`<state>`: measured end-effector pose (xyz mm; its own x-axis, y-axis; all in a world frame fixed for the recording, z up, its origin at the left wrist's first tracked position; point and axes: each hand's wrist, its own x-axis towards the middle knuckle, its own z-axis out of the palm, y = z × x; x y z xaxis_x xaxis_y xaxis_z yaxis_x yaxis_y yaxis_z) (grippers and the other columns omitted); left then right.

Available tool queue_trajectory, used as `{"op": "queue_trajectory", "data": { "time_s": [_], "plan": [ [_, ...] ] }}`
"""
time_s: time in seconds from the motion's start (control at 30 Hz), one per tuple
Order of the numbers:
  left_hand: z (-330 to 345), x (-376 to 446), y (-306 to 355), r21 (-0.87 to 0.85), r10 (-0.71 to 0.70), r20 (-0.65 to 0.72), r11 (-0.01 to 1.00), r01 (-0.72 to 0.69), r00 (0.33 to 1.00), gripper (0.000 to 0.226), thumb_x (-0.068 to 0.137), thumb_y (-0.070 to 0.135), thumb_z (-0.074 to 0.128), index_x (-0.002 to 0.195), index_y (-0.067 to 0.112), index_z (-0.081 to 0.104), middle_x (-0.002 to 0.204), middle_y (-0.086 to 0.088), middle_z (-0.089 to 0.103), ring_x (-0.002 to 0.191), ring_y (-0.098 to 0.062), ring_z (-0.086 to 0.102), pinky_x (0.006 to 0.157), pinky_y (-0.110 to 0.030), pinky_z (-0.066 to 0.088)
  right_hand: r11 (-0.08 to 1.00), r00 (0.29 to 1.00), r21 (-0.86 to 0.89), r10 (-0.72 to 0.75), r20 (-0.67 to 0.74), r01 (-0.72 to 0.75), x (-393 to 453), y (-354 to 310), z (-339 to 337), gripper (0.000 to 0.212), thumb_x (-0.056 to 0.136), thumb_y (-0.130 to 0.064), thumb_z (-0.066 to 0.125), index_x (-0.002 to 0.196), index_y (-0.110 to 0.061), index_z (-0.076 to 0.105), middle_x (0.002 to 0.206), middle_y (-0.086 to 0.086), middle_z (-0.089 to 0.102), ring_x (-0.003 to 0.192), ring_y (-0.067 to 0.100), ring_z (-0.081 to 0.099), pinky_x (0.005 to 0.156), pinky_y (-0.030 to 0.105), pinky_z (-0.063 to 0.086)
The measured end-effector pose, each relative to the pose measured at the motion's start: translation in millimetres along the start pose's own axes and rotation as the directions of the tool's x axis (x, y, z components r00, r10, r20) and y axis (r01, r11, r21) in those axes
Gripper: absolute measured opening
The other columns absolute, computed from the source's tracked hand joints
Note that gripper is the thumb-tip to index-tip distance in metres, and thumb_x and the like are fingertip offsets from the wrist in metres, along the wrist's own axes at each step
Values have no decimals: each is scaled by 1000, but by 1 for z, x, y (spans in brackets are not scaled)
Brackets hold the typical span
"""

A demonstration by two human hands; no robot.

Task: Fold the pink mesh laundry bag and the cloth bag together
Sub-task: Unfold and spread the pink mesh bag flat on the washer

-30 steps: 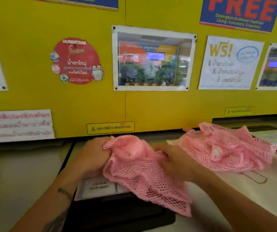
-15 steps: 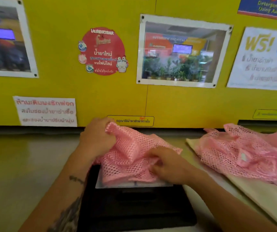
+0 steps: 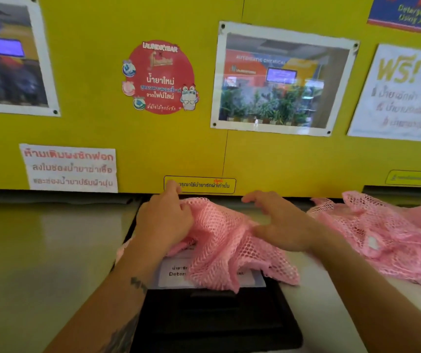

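Left hand (image 3: 165, 220) bunches the mesh bag (image 3: 227, 248), right hand (image 3: 283, 225) flat on it, fingers spread; loose mesh could slide off the desk (image 3: 51, 250) edge.

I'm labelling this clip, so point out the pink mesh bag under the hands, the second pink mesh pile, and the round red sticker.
pink mesh bag (image 3: 219, 240), head view, bunched middle.
second pink mesh pile (image 3: 387, 233), head view, centre.
round red sticker (image 3: 159, 77), head view, centre.

Bare forearms, no sleeves; dark tattoos on left forearm (image 3: 138, 285) w/ ink nr wrist
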<state>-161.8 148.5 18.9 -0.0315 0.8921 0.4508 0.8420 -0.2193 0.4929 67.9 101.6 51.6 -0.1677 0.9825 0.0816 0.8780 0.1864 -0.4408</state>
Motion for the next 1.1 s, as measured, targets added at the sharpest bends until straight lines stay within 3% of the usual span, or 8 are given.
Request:
{"op": "queue_trajectory", "data": {
  "time_s": [0.13,0.23,0.37,0.43,0.6,0.87,0.97,1.1],
  "plan": [
    [14,-9,12,-284,151,420,958,-28,895,27,96,22,47,120,29,37,122,4,62,104,-16,59,90,-38,46,992,992,60,-116,58,113,0,-15,11,58,91,-15,60,140,-35,38,130,-24,43,117,0,38,94,5,28],
    [12,-13,18,-301,249,364,943,-139,897,26,94,13,48,113,27,39,117,9,56,96,-12,56,84,-33,46,994,990,-56,-91,104,97,6,-13,30,43,84,-21,57,125,-29,59,118,-13,63,102,13,57,72,12,36],
    [-3,-14,20,-184,210,108,965,-188,972,9,88,34,53,89,29,47,80,11,60,76,-11,57,75,-39,44,992,987,-123,-2,-159,-18,17,4,46,30,78,-37,53,104,-28,66,105,-4,74,93,24,67,74,35,53],
    [-10,-15,21,-211,157,246,972,-105,957,30,78,62,55,84,33,55,83,15,63,80,-9,59,80,-39,49,990,978,-136,15,-209,-44,16,9,51,39,78,-44,55,115,-31,59,105,-4,73,93,24,67,75,39,55],
    [2,-29,26,22,132,678,980,-199,723,91,63,82,59,142,49,28,143,6,38,137,-22,30,115,-50,21,991,969,-130,-21,-247,-12,15,22,58,58,76,-47,53,133,-37,47,109,-4,73,93,26,68,75,42,56],
    [4,-9,12,84,70,180,993,-86,981,44,76,16,67,115,33,57,110,10,60,100,-16,57,98,-45,41,978,919,206,55,-391,30,7,36,43,33,81,-8,60,102,-32,70,78,-19,71,67,-2,64,56,13,46],
    [-12,6,-7,16,19,-102,1000,-17,995,10,83,22,62,88,30,59,92,5,60,81,-17,56,85,-42,45,954,894,293,72,-443,68,3,31,37,32,85,-1,56,87,-28,73,76,-10,72,67,11,64,56,29,46],
    [-25,14,-25,-153,-88,-248,987,51,965,16,90,16,52,97,22,64,95,-4,66,84,-26,59,75,-41,52,965,849,234,23,-528,119,1,32,34,24,90,-8,58,89,-27,73,72,-13,70,65,7,62,58,31,47]
  ]
}}
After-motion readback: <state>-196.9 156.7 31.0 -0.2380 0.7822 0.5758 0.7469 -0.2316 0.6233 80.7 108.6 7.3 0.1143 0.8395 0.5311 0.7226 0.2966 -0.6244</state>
